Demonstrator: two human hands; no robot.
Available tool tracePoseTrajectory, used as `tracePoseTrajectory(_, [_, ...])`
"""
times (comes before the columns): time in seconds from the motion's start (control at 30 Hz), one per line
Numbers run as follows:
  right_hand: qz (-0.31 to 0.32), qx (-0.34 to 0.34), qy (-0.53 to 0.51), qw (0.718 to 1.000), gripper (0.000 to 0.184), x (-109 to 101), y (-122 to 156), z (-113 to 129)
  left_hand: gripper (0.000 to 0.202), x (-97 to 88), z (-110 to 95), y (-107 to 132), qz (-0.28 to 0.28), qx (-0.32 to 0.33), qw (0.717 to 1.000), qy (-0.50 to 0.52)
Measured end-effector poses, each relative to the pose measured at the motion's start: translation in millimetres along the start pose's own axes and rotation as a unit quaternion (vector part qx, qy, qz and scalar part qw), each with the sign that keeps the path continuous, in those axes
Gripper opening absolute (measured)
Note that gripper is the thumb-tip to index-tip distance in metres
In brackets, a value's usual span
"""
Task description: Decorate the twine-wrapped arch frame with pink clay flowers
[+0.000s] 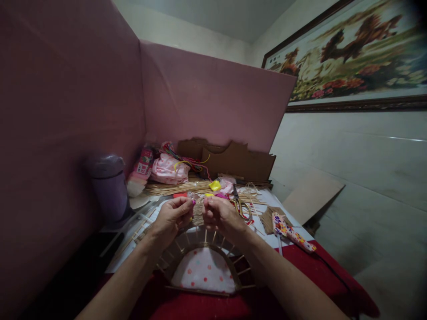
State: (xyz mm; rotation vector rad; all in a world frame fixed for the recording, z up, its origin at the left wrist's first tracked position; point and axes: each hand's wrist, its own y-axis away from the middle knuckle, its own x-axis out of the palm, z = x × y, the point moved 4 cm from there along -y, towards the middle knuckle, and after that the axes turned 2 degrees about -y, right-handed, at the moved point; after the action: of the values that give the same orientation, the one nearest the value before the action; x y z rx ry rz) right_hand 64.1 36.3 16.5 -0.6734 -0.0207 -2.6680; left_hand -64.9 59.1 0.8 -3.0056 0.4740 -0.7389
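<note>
My left hand (172,218) is closed in a pinch, with a small pink-purple piece (194,202) showing at its fingertips. Just apart from it, my right hand (223,216) has thumb and fingers pressed together; anything between them is too small to make out. Below both hands lies a half-round frame of thin sticks (178,243), its spokes fanning out around a padded white panel (204,270) with red and pink dots. Gold-handled scissors (245,210) rest right of my right hand. Bright yellow (215,186) and red (180,195) pieces lie behind the fingers.
A flower-patterned glue gun (290,232) with a cord lies at right, near brown scrap (268,220). A lidded purple container (110,189) stands left. Behind are bundled sticks (167,188), pink dotted cloth (171,169), coloured cords (176,154) and torn cardboard (233,159). Pink boards (213,98) wall the back and left.
</note>
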Motion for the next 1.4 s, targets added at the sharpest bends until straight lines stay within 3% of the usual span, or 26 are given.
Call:
tracePoseTrajectory(0.07, [-0.002,0.008,0.025,1.000,0.019,0,0,-1,0.027,0.0,0,0,0.002,0.000,1.000,0.000])
tracePoseTrajectory(0.17, [-0.032,-0.036,0.092,0.995,0.027,-3,-1,1,0.028,0.1,1,-1,0.005,-0.001,1.000,-0.003])
tracePoseTrajectory(0.37, [-0.089,-0.120,0.258,0.955,0.028,-5,1,9,0.030,0.7,3,-2,0.021,-0.001,1.000,-0.005])
tracePoseTrajectory(0.43, [-0.112,-0.170,0.313,0.928,0.023,-2,3,13,0.031,1.4,3,-2,0.030,0.002,0.999,-0.010])
tracePoseTrajectory(0.53, [-0.135,-0.264,0.415,0.860,0.009,5,7,21,0.032,2.2,3,-2,0.043,0.004,0.999,-0.015])
tracePoseTrajectory(0.63, [-0.117,-0.311,0.469,0.818,0.007,13,9,23,0.033,1.5,5,-2,0.050,-0.001,0.999,-0.002])
tracePoseTrajectory(0.77, [-0.079,-0.335,0.463,0.817,0.004,14,9,23,0.042,-1.1,6,-3,0.033,-0.014,0.999,0.010])
tracePoseTrajectory(0.87, [-0.085,-0.344,0.455,0.817,0.006,11,10,22,0.044,-2.5,6,-3,0.008,-0.005,1.000,-0.007])
tracePoseTrajectory(1.03, [-0.079,-0.341,0.461,0.815,0.007,9,10,21,0.036,2.7,6,-1,0.062,-0.001,0.997,-0.048])
tracePoseTrajectory(1.2, [-0.079,-0.323,0.452,0.828,0.023,4,10,22,0.031,3.9,2,3,0.045,-0.025,0.999,-0.002])
tracePoseTrajectory(1.4, [-0.082,-0.345,0.463,0.812,0.014,5,13,22,0.028,5.7,-1,5,0.053,-0.024,0.998,0.004])
